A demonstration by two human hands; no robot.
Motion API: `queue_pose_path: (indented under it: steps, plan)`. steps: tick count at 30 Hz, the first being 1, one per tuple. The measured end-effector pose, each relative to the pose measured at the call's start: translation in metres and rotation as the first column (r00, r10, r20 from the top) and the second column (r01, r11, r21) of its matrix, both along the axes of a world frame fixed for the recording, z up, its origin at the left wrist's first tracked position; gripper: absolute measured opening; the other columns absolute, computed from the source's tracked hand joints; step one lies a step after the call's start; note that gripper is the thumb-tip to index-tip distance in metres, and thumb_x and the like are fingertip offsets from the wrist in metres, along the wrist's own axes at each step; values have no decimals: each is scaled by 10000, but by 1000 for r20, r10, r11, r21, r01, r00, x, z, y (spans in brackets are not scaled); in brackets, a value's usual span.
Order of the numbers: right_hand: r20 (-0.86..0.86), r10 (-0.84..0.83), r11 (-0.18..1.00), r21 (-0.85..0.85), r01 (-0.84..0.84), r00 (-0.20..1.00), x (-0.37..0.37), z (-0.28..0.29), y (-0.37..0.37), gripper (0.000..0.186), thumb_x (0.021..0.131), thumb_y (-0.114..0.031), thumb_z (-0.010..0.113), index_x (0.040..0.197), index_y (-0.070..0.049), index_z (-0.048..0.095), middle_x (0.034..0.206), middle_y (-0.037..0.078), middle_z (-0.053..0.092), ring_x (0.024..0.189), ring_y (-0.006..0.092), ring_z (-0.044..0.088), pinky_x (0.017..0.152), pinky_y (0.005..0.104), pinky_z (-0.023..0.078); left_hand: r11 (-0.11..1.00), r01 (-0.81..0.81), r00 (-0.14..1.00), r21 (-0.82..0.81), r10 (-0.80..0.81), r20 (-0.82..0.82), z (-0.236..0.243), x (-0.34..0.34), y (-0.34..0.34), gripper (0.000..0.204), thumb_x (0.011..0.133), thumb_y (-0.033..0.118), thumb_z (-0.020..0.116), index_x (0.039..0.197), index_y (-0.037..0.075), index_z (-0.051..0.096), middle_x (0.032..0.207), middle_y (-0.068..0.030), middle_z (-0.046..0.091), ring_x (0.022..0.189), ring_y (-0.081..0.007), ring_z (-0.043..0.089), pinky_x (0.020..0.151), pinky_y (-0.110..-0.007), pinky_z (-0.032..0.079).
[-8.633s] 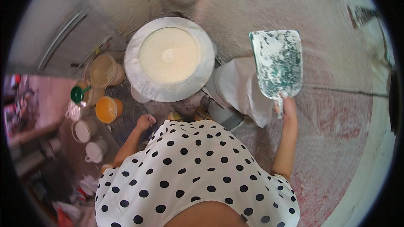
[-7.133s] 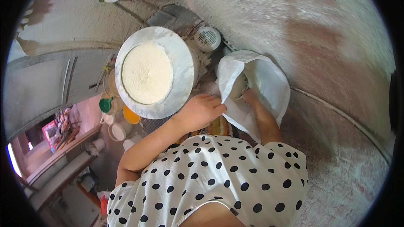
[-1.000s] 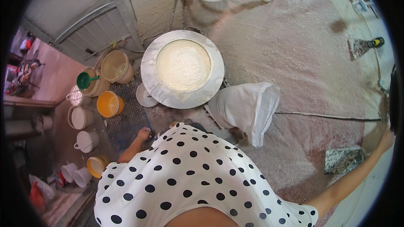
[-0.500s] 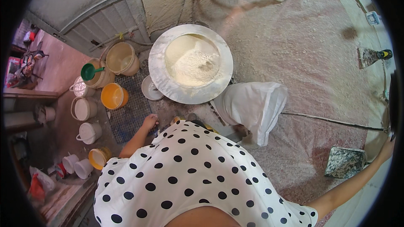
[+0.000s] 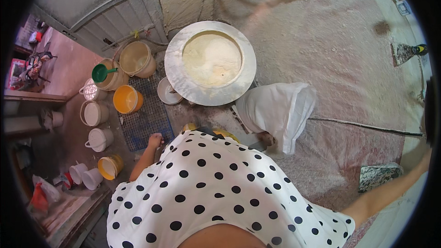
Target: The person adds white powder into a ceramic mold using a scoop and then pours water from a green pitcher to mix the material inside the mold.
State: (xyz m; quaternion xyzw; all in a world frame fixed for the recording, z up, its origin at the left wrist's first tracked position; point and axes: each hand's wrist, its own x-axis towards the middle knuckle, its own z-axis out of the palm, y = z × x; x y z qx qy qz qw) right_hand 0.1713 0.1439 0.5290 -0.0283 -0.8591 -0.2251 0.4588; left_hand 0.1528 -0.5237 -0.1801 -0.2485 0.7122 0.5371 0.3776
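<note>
The green scoop lay squared end left, long axis crosswise. The left hand curled loosely; the right hand's grip was unclear. The powder had sunk since earlier.

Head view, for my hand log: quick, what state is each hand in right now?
Left hand: loosely closed, nothing visible in it.
Right hand: blurred at the picture's dark right rim; cannot be told.

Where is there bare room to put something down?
Mostly bare: the dark grid mat, between the orange bucket and the left hand. Crowded: left of the mat, where pale buckets cluster, and right of its far end, where a bowl sits beside the wide-rimmed drum.
</note>
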Motion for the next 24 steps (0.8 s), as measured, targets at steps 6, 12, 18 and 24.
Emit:
queue_pose_path:
  steps: [6,12,18,24]
  plan:
    - [124,479,460,-878,-129,869,-107,-297,-100,646,924,-297,551,1409,48,300,1433,272,330,1345,410,295,1116,490,241,964,-251,965,-90,256,51,21,59,9,187,977,220,486,1018,91,614,795,-16,614,616,-112,577,512,-280,450]
    - [472,387,565,-800,201,792,-144,-579,-176,703,950,-298,523,1467,64,213,1518,269,252,1411,431,222,1165,481,183,975,-219,967,45,223,-127,65,120,-11,243,976,239,514,1157,97,593,966,-3,620,776,-112,618,643,-267,491]
    - [396,114,353,-873,336,911,-247,-624,-174,687,965,-318,484,1462,82,227,1530,253,252,1438,381,199,1178,444,153,962,-271,952,-31,263,-154,89,234,-42,321,984,283,547,1201,48,580,974,-40,634,801,-108,600,695,-267,507]
    - [203,606,273,-961,39,769,-299,-605,-160,601,866,-110,507,1402,104,339,1453,292,361,1374,410,312,1162,437,219,921,-385,919,60,388,-67,92,281,-13,323,981,285,558,1192,43,587,937,-28,643,768,-96,594,678,-251,497]
